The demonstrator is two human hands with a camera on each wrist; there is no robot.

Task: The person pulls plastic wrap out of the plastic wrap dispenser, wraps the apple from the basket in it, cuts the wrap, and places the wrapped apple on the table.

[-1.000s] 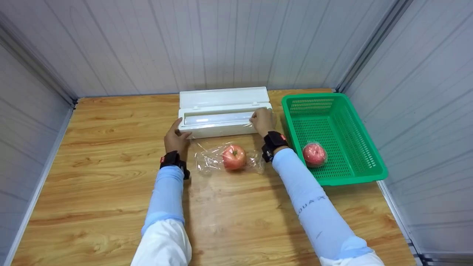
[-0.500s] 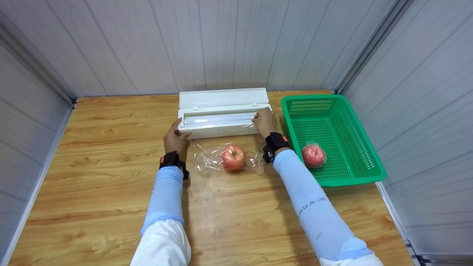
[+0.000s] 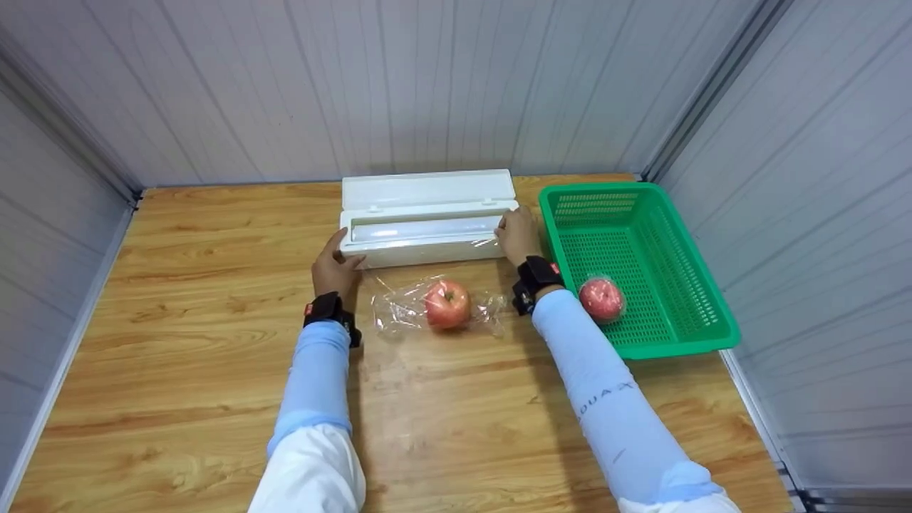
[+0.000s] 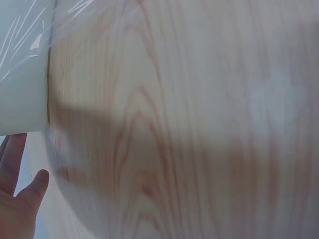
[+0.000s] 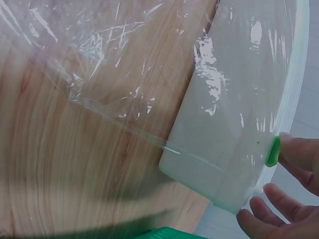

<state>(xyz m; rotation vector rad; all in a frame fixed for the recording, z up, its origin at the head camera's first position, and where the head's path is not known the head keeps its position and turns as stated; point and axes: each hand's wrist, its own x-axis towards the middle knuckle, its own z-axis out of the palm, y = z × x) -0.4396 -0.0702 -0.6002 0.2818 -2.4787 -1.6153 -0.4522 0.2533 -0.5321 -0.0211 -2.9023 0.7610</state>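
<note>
A white cling film dispenser box [image 3: 427, 253] lies at the back of the table, lid raised, film roll [image 3: 420, 229] inside. My left hand [image 3: 333, 274] touches the box's left end, its thumb standing apart from the box in the left wrist view. At the right end, my right hand [image 3: 519, 234] pinches a small green slide cutter [image 5: 273, 151] on the box's edge, seen in the right wrist view. Clear cling film [image 5: 99, 50] runs from the box to the table. A red apple [image 3: 448, 305] sits on or in crumpled film [image 3: 399, 310] before the box.
To the right stands a green plastic basket [image 3: 645, 349]. Inside it, near its left wall, is a film-wrapped apple [image 3: 602, 299]. Grey panel walls [image 3: 427, 85] enclose the wooden table [image 3: 178, 356] at the back and both sides.
My right hand has slid a little to the right along the box's edge, toward its right end. The left hand stays at the box's left end, and the apples have not moved.
</note>
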